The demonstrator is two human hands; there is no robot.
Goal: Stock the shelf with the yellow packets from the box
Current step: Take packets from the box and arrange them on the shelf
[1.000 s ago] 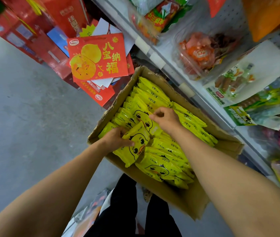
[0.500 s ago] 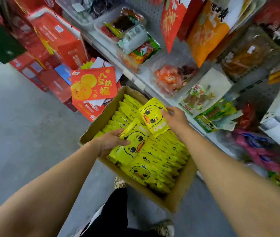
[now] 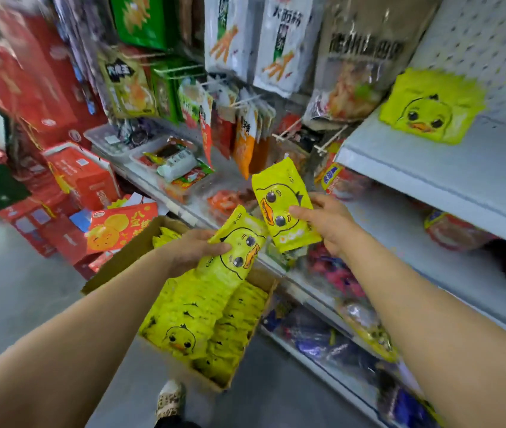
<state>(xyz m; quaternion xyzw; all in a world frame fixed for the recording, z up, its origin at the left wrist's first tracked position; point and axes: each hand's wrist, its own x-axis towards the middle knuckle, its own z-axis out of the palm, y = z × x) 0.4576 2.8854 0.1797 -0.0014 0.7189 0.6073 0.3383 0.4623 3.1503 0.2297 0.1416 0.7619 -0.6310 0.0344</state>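
Two hands [image 3: 196, 248] [image 3: 327, 219] grip yellow packets [image 3: 284, 205] (above box [image 3: 128, 257]).

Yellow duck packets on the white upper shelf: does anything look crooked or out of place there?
Mildly. The yellow duck-print plastic packets stand as a small stack leaning back against the white pegboard wall, slightly tilted, edges fanned unevenly. The white metal shelf shows no spill or damage.

**Open shelf to the right, crowded pegs to the left**

The white shelf [image 3: 449, 168] at far right has bare surface in front of and left of the stacked yellow packets [image 3: 431, 108] standing against its pegboard back. To its left, hanging snack bags [image 3: 245, 131] and jutting peg hooks [image 3: 327, 143] crowd the way. Below, the cardboard box [image 3: 140, 251] fills the near floor beside the lower shelves.
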